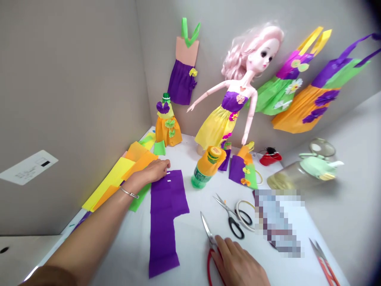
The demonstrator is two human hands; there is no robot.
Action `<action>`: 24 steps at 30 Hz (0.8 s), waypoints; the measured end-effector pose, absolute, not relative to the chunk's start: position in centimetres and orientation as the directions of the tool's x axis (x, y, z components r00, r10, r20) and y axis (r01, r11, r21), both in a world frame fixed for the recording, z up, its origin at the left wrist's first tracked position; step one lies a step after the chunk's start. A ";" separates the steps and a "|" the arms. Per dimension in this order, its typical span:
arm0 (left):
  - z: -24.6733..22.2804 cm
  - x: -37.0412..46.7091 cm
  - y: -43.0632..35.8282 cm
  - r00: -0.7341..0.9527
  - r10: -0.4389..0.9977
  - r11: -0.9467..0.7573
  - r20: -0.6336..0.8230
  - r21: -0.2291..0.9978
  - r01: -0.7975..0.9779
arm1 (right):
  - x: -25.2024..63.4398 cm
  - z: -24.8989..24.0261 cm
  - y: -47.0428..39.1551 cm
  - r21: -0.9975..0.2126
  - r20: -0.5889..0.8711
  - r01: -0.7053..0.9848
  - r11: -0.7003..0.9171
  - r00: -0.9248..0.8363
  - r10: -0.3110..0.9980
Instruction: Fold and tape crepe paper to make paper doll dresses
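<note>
My left hand point(157, 169) reaches across to the top edge of a purple crepe paper sheet point(163, 222), its fingers drawn together. What they pinch, if anything, is hidden. Two tiny white pieces lie on the sheet near the fingertips. The sheet lies flat, with a notch cut from its lower right side. At the front, my right hand point(238, 258) is closed over the red handles of a pair of scissors point(207, 230). The blades are together and point away from me, beside the purple sheet.
Coloured paper sheets point(117, 178) are piled left. Beyond stand an orange-wrapped green bottle point(201, 174), a dressed bottle point(168, 127) and a doll point(238, 93). Black-handled scissors point(232, 218), a tape roll point(245, 214), a glass jug point(291, 176) and more red scissors point(324, 262) are right.
</note>
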State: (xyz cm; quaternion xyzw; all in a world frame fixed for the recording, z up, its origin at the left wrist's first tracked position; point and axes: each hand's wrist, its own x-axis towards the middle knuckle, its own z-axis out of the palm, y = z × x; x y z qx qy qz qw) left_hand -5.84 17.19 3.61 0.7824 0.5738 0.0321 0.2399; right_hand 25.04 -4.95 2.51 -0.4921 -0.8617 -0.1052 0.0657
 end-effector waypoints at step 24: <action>1.4 -5.0 4.9 0.485 0.875 -0.441 0.011 0.433 0.786 | 19.4 2.7 2.1 -0.058 0.216 0.714 0.698 -0.673 0.707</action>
